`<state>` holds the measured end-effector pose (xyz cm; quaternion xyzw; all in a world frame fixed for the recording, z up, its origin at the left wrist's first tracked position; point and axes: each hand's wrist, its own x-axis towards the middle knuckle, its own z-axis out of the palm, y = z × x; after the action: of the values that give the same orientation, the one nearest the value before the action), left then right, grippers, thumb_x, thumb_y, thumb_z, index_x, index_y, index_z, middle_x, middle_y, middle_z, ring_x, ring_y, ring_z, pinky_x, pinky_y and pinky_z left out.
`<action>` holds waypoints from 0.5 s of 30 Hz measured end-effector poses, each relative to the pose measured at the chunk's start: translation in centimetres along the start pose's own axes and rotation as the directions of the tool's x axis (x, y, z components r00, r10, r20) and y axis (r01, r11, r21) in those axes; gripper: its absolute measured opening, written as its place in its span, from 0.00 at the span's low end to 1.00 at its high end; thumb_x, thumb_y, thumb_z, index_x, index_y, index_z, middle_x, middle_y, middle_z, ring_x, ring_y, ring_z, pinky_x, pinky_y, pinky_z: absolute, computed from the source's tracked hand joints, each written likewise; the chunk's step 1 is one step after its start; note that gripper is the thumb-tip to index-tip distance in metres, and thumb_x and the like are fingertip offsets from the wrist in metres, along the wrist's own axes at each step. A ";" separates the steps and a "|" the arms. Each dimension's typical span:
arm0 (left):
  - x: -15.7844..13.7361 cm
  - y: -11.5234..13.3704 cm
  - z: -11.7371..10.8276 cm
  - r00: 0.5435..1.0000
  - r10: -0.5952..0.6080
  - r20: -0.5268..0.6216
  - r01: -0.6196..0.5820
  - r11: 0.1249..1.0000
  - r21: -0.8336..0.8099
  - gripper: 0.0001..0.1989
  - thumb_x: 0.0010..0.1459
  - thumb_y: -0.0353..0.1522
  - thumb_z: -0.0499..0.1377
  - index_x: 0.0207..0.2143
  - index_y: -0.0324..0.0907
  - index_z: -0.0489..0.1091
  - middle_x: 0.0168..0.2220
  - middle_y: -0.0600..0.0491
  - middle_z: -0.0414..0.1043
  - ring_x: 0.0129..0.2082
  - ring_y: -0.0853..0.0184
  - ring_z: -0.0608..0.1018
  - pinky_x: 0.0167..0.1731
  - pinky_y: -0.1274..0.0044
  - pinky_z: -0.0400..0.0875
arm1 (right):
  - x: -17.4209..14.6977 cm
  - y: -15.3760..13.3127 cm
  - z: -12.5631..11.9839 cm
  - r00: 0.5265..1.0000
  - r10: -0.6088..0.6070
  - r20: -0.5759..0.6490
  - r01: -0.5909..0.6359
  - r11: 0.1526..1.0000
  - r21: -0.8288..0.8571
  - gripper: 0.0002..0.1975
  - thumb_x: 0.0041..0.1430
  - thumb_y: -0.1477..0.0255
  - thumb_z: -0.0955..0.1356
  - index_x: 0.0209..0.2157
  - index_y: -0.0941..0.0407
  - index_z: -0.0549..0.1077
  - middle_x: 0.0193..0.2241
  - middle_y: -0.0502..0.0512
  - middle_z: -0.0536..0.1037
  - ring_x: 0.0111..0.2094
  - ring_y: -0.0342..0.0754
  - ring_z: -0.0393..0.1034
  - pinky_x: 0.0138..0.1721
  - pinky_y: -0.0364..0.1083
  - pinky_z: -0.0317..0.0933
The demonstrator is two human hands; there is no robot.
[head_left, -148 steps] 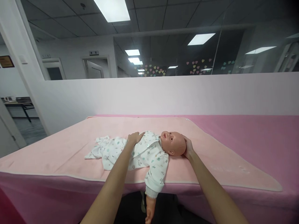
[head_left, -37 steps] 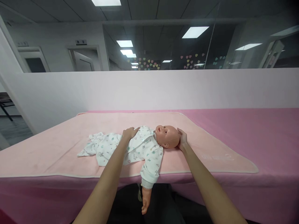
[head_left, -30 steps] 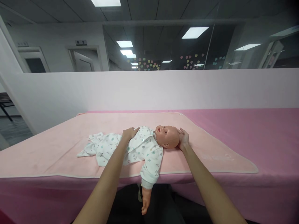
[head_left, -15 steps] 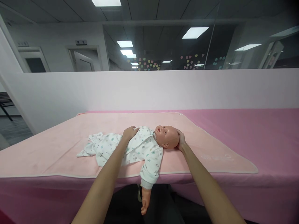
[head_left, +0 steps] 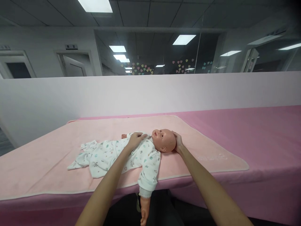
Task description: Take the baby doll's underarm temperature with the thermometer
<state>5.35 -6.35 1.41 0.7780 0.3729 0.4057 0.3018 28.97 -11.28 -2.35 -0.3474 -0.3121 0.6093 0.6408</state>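
Note:
A baby doll (head_left: 164,140) lies on its back on a peach-pink blanket (head_left: 199,139), dressed in a white patterned bodysuit (head_left: 103,158). Its head points right and its face is turned up. Flat on the doll's chest rests my left hand (head_left: 137,140), fingers extended over the cloth near the collar. My right hand (head_left: 177,142) cups the crown and back of the head; some of its fingers are hidden behind it. The doll's near arm (head_left: 145,207) hangs over the table's front edge. Its far hand (head_left: 124,136) shows past my left hand.
Under the blanket a pink cloth (head_left: 270,141) covers the table and drapes over its front. A white low wall (head_left: 141,94) runs along the back, with a glass window (head_left: 152,47) above it. My legs are below the table's edge.
My left hand has slid up the chest toward the doll's collar, and the doll's far hand now shows. The right hand still cups the head. My view has shifted slightly.

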 end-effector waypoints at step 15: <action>0.5 -2.2 -0.9 0.922 -0.369 -0.115 0.203 0.717 -0.667 0.19 0.38 0.46 0.62 0.22 0.37 0.68 0.19 0.54 0.68 0.22 0.68 0.70 0.27 0.76 0.64 | 1.6 -1.4 14.7 0.900 0.065 0.431 0.401 -0.512 -0.760 0.11 0.50 0.72 0.65 0.37 0.54 0.74 0.40 0.60 0.73 0.41 0.54 0.66 0.44 0.51 0.55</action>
<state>4.06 -4.62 0.37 0.5042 0.3610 0.5475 0.5618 17.76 -8.72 7.08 -0.5720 -0.8158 -0.0424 0.0734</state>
